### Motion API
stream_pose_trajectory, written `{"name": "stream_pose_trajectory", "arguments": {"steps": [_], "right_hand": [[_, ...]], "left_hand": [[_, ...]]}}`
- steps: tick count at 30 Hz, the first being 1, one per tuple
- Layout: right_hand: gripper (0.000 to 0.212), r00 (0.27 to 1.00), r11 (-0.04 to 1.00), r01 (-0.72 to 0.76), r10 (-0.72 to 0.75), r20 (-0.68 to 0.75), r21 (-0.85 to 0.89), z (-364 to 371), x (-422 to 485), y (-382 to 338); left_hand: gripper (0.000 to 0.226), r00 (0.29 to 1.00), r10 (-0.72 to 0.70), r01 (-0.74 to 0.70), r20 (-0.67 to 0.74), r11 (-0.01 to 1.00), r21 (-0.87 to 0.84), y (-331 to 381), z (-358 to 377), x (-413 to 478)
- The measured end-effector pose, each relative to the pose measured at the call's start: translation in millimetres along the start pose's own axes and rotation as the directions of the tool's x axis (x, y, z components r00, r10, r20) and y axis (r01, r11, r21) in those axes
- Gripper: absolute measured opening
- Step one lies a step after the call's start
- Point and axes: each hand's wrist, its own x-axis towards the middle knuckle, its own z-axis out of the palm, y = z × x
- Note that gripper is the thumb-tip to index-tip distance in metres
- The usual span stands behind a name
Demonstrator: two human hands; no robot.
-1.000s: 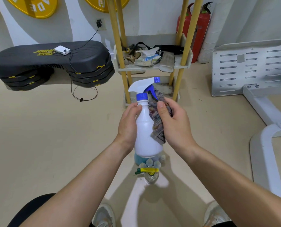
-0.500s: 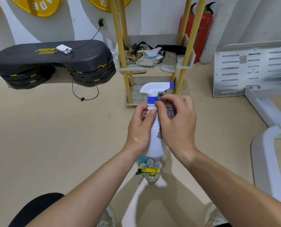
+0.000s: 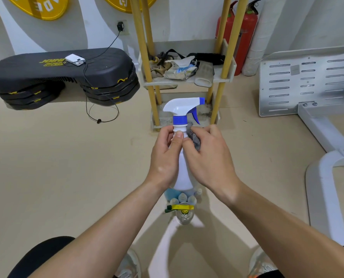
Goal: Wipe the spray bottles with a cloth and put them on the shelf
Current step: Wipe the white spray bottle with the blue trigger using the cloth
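Left hand (image 3: 165,157) grips a smooth white plastic bottle (image 3: 184,173) upright, thumb on its ribbed neck, before the shelf (image 3: 179,82). Right hand (image 3: 209,157) pinches a crumpled grey cloth (image 3: 193,135) against that neck.

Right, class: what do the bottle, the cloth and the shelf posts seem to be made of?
Bottle: probably plastic, smooth opaque white with slight sheen and a moulded blue trigger.
Cloth: soft grey fabric, matt; it bunches and creases.
Posts: round, matt yellow, perhaps wood or bamboo; painted metal cannot be ruled out.
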Motion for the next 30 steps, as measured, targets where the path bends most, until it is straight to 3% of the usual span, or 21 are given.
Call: {"name": "stream_pose_trajectory", "arguments": {"steps": [5, 12, 17, 22, 24, 28, 30], "right_hand": [[0.027, 0.993, 0.993, 0.009, -0.022, 0.114, 0.117, -6, 4, 7], [0.029, 0.991, 0.892, -0.094, 0.043, 0.124, 0.442, 12, -5, 8], [0.035, 0.975, 0.663, -0.214, 0.185, 0.119, 0.717, 29, -2, 8], [0.033, 0.987, 0.601, -0.113, 0.156, 0.023, 0.791, 20, 5, -2], [0.033, 0.996, 0.608, -0.045, 0.088, -0.011, 0.793, 19, 6, -5], [0.037, 0.989, 0.804, 0.140, -0.079, -0.129, 0.578, 27, 5, -1], [0.040, 0.975, 0.855, 0.195, -0.116, -0.189, 0.480, 30, 5, 3]], "left_hand": [[0.022, 0.996, 0.026, -0.021, -0.080, 0.997, 0.068, 2, -6, 4], [0.015, 0.946, 0.067, -0.063, -0.318, 0.998, 0.024, 12, -18, 24], [0.029, 0.938, 0.046, -0.054, -0.343, 0.998, -0.014, 23, -15, 27], [0.030, 0.976, -0.054, 0.052, -0.212, 0.999, -0.017, 28, -11, 24], [0.023, 0.979, -0.114, 0.102, -0.171, 0.992, -0.079, 27, -12, 24], [0.016, 0.946, -0.228, 0.184, -0.229, 0.963, -0.195, 27, -10, 26], [0.010, 0.930, -0.273, 0.209, -0.248, 0.944, -0.256, 29, -10, 28]]}}
